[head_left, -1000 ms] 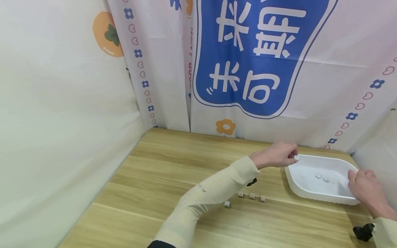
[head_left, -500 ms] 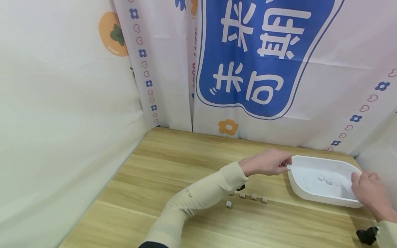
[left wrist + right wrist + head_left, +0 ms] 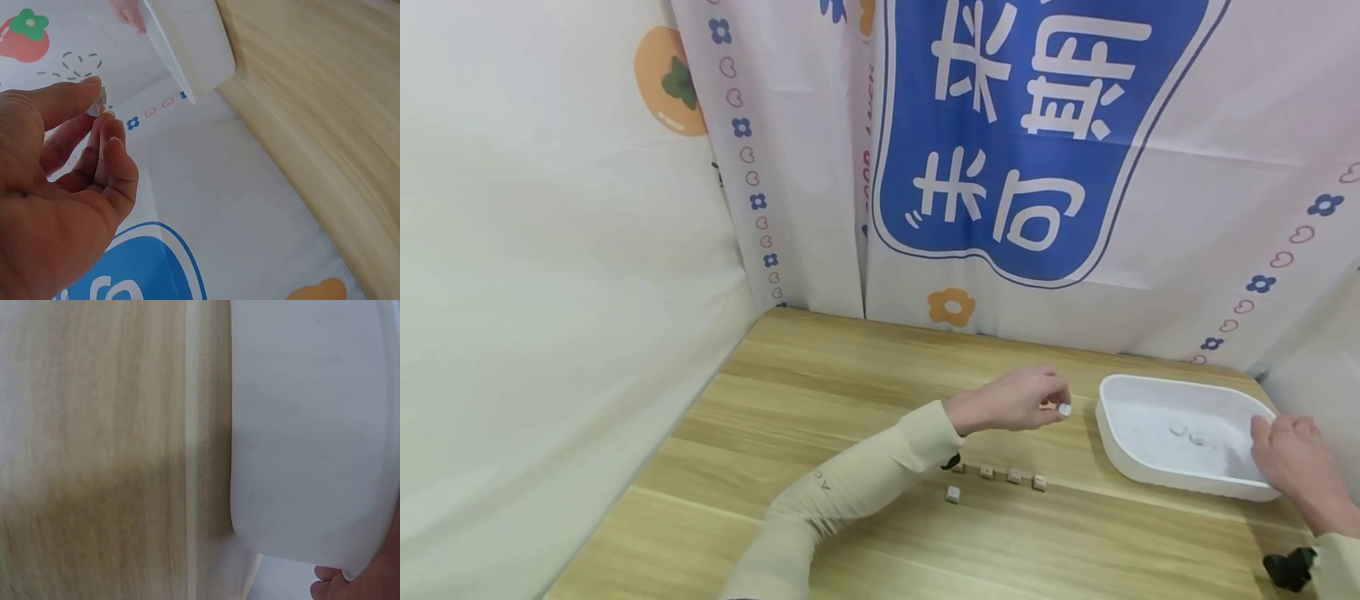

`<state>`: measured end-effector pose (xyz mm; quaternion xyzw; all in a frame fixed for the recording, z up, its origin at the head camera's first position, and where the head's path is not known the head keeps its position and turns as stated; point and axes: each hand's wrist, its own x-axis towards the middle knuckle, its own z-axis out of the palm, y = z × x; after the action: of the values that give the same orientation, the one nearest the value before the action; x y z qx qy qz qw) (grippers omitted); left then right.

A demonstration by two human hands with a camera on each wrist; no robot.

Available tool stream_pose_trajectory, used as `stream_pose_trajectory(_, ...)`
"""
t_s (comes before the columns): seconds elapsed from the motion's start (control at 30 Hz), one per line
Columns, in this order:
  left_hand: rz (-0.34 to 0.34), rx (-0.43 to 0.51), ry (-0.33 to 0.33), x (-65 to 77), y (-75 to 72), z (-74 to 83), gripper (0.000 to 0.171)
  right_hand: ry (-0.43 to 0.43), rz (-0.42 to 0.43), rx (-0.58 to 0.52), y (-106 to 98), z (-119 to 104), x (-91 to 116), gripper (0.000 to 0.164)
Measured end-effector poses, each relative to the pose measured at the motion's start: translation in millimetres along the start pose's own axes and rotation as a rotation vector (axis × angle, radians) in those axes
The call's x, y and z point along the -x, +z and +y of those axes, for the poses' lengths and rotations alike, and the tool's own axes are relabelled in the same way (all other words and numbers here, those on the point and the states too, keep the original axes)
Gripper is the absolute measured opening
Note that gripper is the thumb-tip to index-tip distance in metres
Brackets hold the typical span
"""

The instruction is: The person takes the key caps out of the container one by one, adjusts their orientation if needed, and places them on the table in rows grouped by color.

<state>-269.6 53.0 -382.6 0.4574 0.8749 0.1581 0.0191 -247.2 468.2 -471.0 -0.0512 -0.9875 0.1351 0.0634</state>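
Note:
My left hand pinches a small white keycap between thumb and fingers, above the table just left of a white plastic tray. The left wrist view shows the keycap edge-on at the fingertips, the other fingers curled below. On the tray's right end, my right hand grips the rim, its fingertips showing under the edge in the right wrist view. A few keycaps lie inside the tray. Left of it, several keycaps form a row on the table, with a single keycap nearer me.
The wood-grain table meets a printed cloth at the back. A plain pale cloth hangs along the left side. Beneath the left forearm, a black wrist device sits close to the keycap row.
My left hand has drawn back leftward from the tray's left rim, carrying the keycap over the table. My right hand keeps its hold on the tray's right end.

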Motion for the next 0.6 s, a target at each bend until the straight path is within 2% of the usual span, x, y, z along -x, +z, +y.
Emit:
stream_pose_trajectory(0.1,-0.003,0.008,-0.002,10.6,1.7,-3.6,0.015,-0.024,0.008,-0.020,0.5,0.5,0.7,0.072)
stream_pose_trajectory(0.27,0.002,-0.005,0.016,25.0,4.6,-9.6,0.016,-0.011,-0.001,-0.022,-0.3,0.3,-0.3,0.072)
stream_pose_trajectory(0.4,0.004,-0.019,0.026,31.7,6.2,-14.0,0.015,-0.029,0.009,-0.022,0.0,1.5,-0.3,0.072)
stream_pose_trajectory(0.6,-0.028,-0.018,0.012,41.2,7.8,-15.7,0.014,-0.036,0.015,-0.024,2.2,3.3,-1.4,0.072)
